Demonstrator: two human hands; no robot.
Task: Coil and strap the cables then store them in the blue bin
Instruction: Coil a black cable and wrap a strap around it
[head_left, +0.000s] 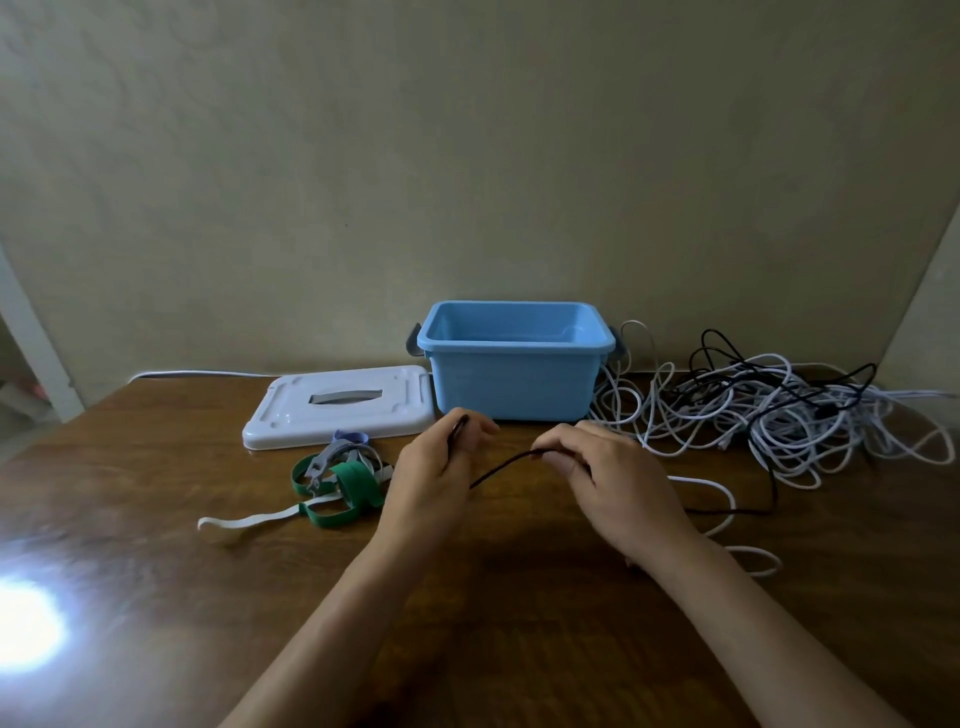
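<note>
Cables in a loose tangle of white and black cords (769, 415) lie at the desk's far right, heaped against the right side of the open blue plastic bin (511, 384), which stands at the far edge near the wall. From this angle the bin looks to hold nothing, though its floor is only partly seen. No brand, label or writing can be read on anything.

One thin black cable (501, 466) runs out of the heap, across the wooden desk (156, 597) and up between both hands. The left hand (441, 462) has its fingers curled, pinching the cable's end by the fingertips just in front of the bin. The right hand (597, 467) pinches the same cable a little further along, fingers bent over it.

A white rectangular plastic lid with a grey handle slot (337, 410) lies flat to the bin's left. Just nearer, a small pile of green, white and grey fabric straps (337, 480) rests left of the left hand.
</note>
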